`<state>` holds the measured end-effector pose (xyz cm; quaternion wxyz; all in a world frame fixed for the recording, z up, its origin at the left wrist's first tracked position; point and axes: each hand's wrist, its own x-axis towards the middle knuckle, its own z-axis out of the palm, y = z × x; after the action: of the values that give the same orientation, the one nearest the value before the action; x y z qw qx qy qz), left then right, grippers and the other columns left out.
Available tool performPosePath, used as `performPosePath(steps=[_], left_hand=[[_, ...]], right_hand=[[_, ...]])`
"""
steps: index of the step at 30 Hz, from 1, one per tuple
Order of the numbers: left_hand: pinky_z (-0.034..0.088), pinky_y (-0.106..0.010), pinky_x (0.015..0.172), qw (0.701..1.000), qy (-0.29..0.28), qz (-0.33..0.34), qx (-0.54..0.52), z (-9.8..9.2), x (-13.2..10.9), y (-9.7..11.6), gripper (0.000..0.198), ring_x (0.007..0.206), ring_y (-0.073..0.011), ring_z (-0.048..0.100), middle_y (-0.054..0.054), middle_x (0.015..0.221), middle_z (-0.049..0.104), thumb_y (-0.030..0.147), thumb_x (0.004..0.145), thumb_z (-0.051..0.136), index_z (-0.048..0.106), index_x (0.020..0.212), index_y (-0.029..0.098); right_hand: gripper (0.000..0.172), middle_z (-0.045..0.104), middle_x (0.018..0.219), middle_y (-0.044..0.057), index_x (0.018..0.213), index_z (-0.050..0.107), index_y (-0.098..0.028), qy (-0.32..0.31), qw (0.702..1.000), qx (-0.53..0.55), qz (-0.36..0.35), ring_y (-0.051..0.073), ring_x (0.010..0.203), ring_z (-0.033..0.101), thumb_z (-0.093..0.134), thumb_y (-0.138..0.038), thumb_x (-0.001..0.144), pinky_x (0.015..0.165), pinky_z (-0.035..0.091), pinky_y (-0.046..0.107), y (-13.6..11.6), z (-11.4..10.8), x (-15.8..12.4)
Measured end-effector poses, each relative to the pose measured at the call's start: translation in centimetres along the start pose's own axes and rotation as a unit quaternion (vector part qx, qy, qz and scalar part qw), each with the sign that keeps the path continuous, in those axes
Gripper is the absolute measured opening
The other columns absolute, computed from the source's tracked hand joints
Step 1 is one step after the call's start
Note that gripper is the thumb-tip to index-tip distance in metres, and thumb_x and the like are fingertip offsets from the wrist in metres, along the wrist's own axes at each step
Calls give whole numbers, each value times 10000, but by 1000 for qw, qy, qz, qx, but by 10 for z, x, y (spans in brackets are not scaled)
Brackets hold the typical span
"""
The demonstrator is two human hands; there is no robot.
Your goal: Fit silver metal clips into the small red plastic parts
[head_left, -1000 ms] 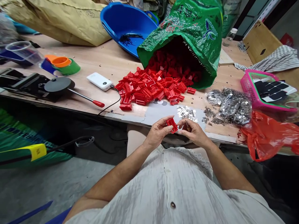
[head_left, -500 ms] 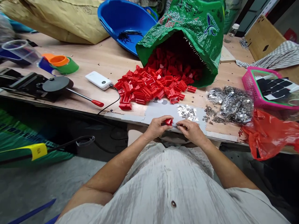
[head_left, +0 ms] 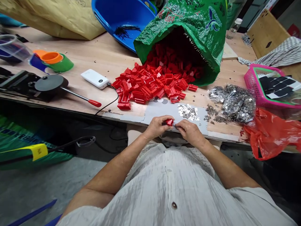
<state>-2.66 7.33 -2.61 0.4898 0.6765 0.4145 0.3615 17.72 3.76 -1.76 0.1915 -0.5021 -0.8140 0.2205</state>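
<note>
Room to pass low over grey sheet (head_left: 154,110), left of loose metal plates (head_left: 188,112). Straight ahead blocked: red plastic housings (head_left: 149,82) spilling from green sack (head_left: 188,14). Left gap crossed by black cable, then red-handled lever (head_left: 94,103). Right: bagged metal pieces (head_left: 238,103), pink basket (head_left: 251,80).

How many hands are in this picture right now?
2: the left hand, near the picture's middle, holding a red piece; the right hand, just beside it, holding a thin tool. No others show.
</note>
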Motion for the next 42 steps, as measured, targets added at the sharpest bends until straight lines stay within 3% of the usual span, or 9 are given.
performPosePath(steps=[7,11,14,17,20,25,29,37,42], left_hand=[[458,-290,800,1000,1,5,7,1,0,0,264,812,-198,634,-20,864,727,208,672,755,735,936,214],[451,-279,797,1000,3,-9,15,2,-2,1,269,806,-177,623,-13,864,711,206,666,777,713,927,205],[460,-273,805,996,46,-31,-70,4,-5,5,309,832,-164,630,-12,881,687,234,654,811,666,924,194],[479,-291,855,958,93,-60,-266,7,-11,16,349,856,-147,661,4,913,664,285,677,819,597,930,195],[493,-330,903,896,78,-111,-422,12,-19,32,316,838,-139,685,7,894,671,325,726,799,551,863,183],[542,-275,753,829,49,-161,-533,24,-29,50,291,726,-130,673,6,740,661,306,764,776,523,729,167],[568,-309,808,786,66,-208,-578,30,-33,57,133,768,-147,687,-34,819,693,252,843,691,618,810,146],[554,-368,946,768,104,-205,-597,42,-41,75,122,742,-130,674,-24,793,689,201,863,660,646,760,136],[517,-392,1003,774,103,-205,-591,48,-44,79,116,828,-166,698,-62,846,721,213,854,673,669,797,112]], right_hand=[[185,660,959,87,976,658,-206,1,992,-86,96,208,862,623,479,-177,943,692,454,296,-26,9,4],[157,652,971,79,988,633,-210,-3,995,-58,85,209,881,617,488,-185,936,711,455,295,-24,8,3],[170,646,1020,72,1052,589,-216,40,998,34,45,199,924,612,467,-188,936,770,466,299,-19,2,-4],[258,667,965,47,1204,516,-223,61,987,144,25,183,875,626,430,-231,961,774,472,304,-21,-7,-12],[402,670,786,-15,1395,392,-244,11,984,178,21,160,728,621,392,-276,993,747,462,288,-29,-16,-17],[412,632,701,-30,1406,436,-276,11,989,147,4,153,645,600,388,-350,1003,671,446,267,-40,-24,-20],[414,612,667,-32,1400,462,-274,17,984,175,-18,151,616,591,388,-372,1004,640,455,259,-42,-29,-24],[348,721,1145,79,1256,618,-248,120,991,50,-29,226,930,693,426,-373,994,841,505,337,-46,-29,-30],[333,736,1105,35,1174,660,-262,164,980,110,-12,193,952,701,385,-342,1004,841,526,302,-43,-19,-33]])
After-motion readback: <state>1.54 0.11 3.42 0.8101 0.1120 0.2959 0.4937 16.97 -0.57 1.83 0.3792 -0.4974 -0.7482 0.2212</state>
